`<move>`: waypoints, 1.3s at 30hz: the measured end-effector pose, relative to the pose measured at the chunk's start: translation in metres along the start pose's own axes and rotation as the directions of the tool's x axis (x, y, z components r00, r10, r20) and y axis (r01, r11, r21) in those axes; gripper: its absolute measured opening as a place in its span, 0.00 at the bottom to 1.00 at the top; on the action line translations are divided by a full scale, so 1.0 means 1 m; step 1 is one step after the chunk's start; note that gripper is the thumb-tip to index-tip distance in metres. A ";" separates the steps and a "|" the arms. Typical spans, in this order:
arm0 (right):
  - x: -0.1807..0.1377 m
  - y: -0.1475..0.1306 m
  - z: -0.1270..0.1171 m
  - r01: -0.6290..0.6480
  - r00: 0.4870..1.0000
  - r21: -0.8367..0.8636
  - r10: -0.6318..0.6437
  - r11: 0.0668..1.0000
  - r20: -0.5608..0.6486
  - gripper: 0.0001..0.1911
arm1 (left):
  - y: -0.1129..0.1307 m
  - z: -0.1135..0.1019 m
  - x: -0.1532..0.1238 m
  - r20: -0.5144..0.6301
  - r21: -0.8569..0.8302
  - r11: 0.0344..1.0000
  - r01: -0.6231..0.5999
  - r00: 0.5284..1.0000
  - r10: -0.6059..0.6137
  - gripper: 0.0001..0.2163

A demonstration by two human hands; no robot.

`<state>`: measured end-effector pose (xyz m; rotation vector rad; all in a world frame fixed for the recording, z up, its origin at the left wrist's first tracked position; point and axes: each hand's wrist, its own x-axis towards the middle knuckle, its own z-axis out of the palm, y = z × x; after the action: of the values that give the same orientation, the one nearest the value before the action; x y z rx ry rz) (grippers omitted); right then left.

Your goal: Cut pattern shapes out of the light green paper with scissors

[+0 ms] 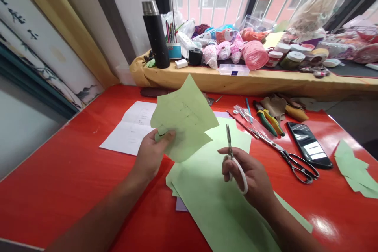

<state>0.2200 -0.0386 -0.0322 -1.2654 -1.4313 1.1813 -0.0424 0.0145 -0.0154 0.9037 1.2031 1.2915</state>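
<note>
My left hand grips a cut piece of pale green paper by its lower edge and lifts it above the table, with faint pencil lines on it. My right hand is shut on a pair of small white-handled scissors, whose narrow blades point up and look closed. Below that hand lie large pale green paper sheets, partly hidden by my forearm, with a lilac sheet showing under them. A white printed paper lies beside my left hand.
The red glossy table holds large black-handled shears, green-and-yellow-handled pliers, a black phone and green paper scraps. Behind it, a yellow-draped sill carries a black thermos, a plastic box and several craft items.
</note>
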 end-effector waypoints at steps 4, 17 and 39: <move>0.003 -0.002 0.000 -0.025 0.996 0.110 0.034 0.994 -0.082 0.23 | -0.003 0.007 -0.008 0.080 0.052 0.998 0.037 0.996 -0.042 0.20; 0.009 -0.009 -0.005 -0.105 0.983 0.190 0.130 0.976 -0.127 0.29 | -0.015 0.004 -0.016 0.462 0.162 0.927 0.338 0.804 -0.374 0.14; 0.010 -0.006 -0.011 -0.123 0.984 0.181 0.143 0.976 -0.104 0.22 | -0.002 0.001 -0.007 0.352 0.139 0.947 0.289 0.880 -0.320 0.17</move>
<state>0.2288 -0.0275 -0.0246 -1.3004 -1.1475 1.2713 -0.0404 0.0074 -0.0160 0.9256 1.0514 0.7790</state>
